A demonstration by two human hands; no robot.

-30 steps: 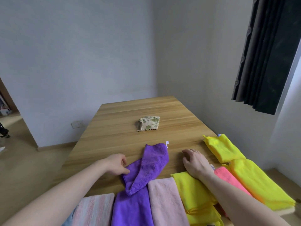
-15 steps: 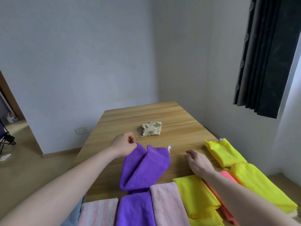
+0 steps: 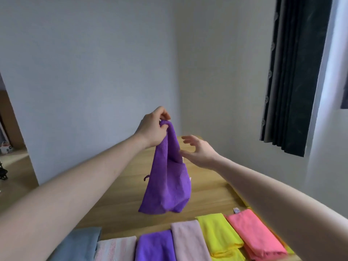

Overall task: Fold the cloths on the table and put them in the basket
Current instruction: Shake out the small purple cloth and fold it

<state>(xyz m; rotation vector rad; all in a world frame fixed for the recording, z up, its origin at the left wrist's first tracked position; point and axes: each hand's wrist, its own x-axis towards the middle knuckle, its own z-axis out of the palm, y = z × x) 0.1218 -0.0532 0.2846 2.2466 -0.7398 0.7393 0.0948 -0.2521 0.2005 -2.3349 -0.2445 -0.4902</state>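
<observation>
Now the purple cloth point(image 3: 166, 178), which lay on the worktop point(image 3: 207, 194) half a second ago, hangs in the air above it, pinched at its top by the left hand point(image 3: 153, 129). The right hand point(image 3: 197, 150), raised from the worktop, is spread beside the cloth, fingertips near its edge. It hangs folded, with a small loop at the left; no readable writing.

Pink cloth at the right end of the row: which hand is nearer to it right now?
Right. The right hand is open in the air above the table, up and left of the pink cloth. The left hand is farther left and higher, gripping the hanging purple cloth.
</observation>
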